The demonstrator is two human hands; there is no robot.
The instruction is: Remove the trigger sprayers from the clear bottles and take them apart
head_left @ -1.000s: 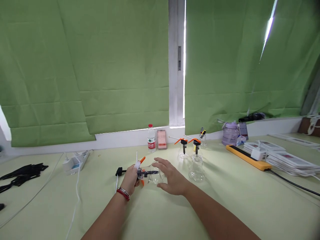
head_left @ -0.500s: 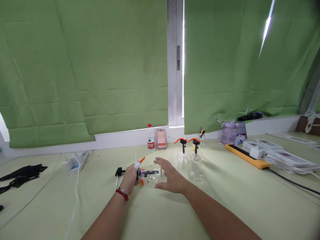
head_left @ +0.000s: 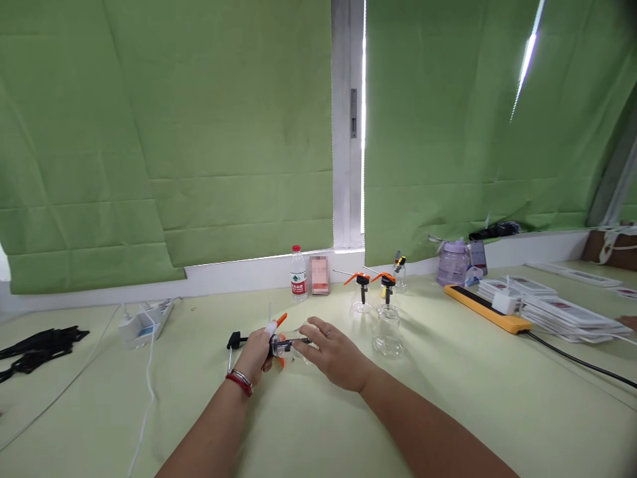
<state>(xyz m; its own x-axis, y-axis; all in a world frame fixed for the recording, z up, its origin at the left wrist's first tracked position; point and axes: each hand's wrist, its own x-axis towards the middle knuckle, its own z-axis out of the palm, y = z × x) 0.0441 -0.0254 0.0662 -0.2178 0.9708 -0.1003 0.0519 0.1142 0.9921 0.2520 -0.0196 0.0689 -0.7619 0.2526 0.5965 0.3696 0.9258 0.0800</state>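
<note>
Left grip (head_left: 255, 352): my fingers are closed around the black-and-orange fitting (head_left: 273, 345), which is in my hand at its middle. An orange lever (head_left: 281, 319) sticks up past my knuckles; a black end piece (head_left: 233, 340) juts out on the left side. The fitting's dark stem (head_left: 284, 346) points right, toward my other hand.

Right grip (head_left: 341, 355): fingers half curled, reaching over the clear glass jar (head_left: 305, 361) and the stem's far end. The jar is on its side, between my 2 hands, largely hidden by my fingers. I cannot tell how firmly I hold it; my thumb is out of sight.

On the table (head_left: 199, 405), right of my hands: an upright open-necked glass jar (head_left: 387, 340), with 2 orange-levered tops (head_left: 363, 279) (head_left: 388, 280) behind it. Red-capped water bottle (head_left: 298, 279) stands beyond my hands, just beside a pink-faced panel (head_left: 319, 275). Yellow power strip (head_left: 488, 311) lies farther right, near stacked white frames (head_left: 567, 318).
</note>
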